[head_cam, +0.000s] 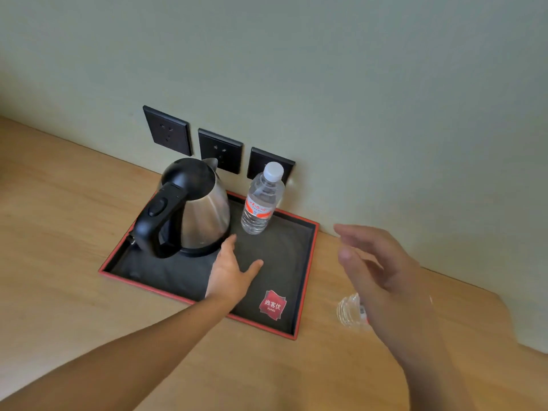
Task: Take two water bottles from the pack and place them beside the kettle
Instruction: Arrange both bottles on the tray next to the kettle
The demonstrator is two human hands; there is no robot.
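Observation:
A steel kettle (195, 209) with a black lid and handle stands on a black tray with a red rim (307, 280). One clear water bottle (262, 200) with a white cap and red label stands upright on the tray, just right of the kettle. My left hand (231, 269) is open, resting flat on the tray in front of the kettle's base. My right hand (382, 268) is open and blurred, raised above the desk right of the tray. A second clear bottle (350, 312) lies on the desk, partly hidden behind my right hand. The pack is out of view.
The tray sits on a wooden desk (74, 232) against a pale green wall. Three dark wall sockets (219, 149) are mounted just behind the kettle and bottle. The desk's right end (504, 321) drops off near my right hand.

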